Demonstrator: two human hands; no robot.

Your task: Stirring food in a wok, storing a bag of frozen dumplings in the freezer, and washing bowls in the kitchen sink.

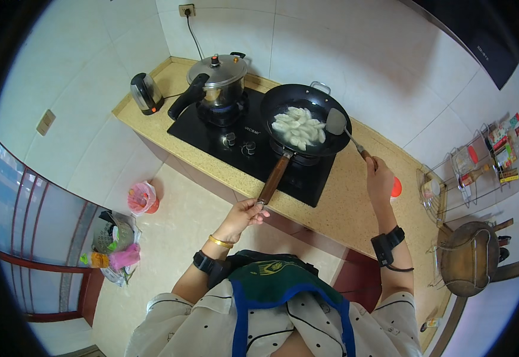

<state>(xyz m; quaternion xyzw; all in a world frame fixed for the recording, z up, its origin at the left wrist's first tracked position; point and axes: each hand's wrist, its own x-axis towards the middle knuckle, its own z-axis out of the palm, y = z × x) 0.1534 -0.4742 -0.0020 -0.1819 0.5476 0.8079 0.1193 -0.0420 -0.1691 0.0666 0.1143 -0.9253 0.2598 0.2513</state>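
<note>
A black wok (272,96) sits on the right burner, with several pale, crescent-shaped dumplings (297,127) bunched in its middle. At the tip of its brown wooden handle (275,178), my left hand (244,218) pinches the metal end ring between thumb and fingers. My right hand (379,180) is closed around the wooden grip of a metal spatula (336,121). The spatula's blade is inside the wok, at the right side of the dumplings; whether it touches them I cannot tell.
On the left burner of the black gas hob (201,134) stands a pressure cooker (219,76) over a blue flame. An electric kettle (147,93) is at the left corner. Wire racks (465,165) of bottles and a round wooden chopping board (469,259) line the right side.
</note>
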